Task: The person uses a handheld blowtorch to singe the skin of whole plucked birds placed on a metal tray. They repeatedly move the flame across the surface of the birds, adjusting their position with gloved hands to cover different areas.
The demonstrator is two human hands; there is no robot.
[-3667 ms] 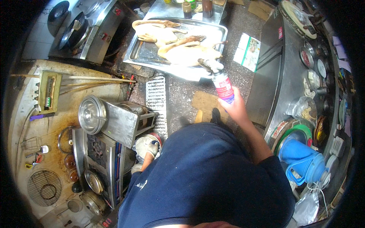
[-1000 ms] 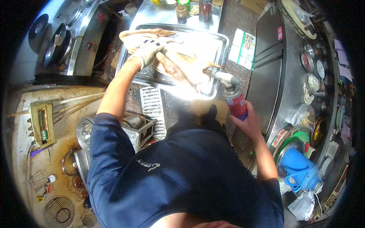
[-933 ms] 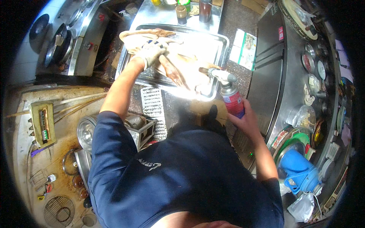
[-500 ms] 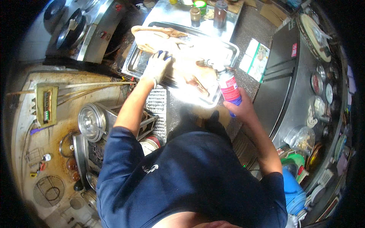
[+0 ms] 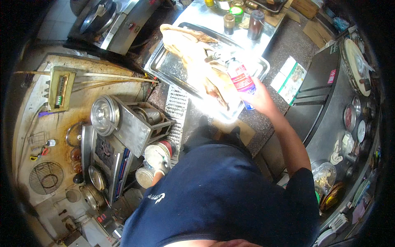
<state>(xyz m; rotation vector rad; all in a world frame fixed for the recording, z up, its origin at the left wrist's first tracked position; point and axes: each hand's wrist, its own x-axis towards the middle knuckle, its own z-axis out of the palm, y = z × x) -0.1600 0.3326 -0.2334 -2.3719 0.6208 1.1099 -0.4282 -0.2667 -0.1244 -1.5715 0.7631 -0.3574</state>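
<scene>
Gloved fingers of the left hand (image 5: 161,164) have left the tray and now hang low at the person's left side, just beside a stack of round metal lids (image 5: 155,154); whether they grip anything I cannot tell, as the hand is small and partly hidden by the dark blue shirt (image 5: 222,197). Half a second ago that hand lay on the meat. The right hand (image 5: 258,96) keeps its closed grip around the lower body of a gas torch canister (image 5: 240,80), red and white, tilted with its nozzle toward the tray. Ahead of the right hand, the steel tray (image 5: 164,68) holds pale plucked poultry (image 5: 193,51), one part glaring white in the light. Beyond the tray stand three small jars (image 5: 255,24) on the steel counter. To the right of the right hand a green and white packet (image 5: 290,78) lies on the dark counter.
</scene>
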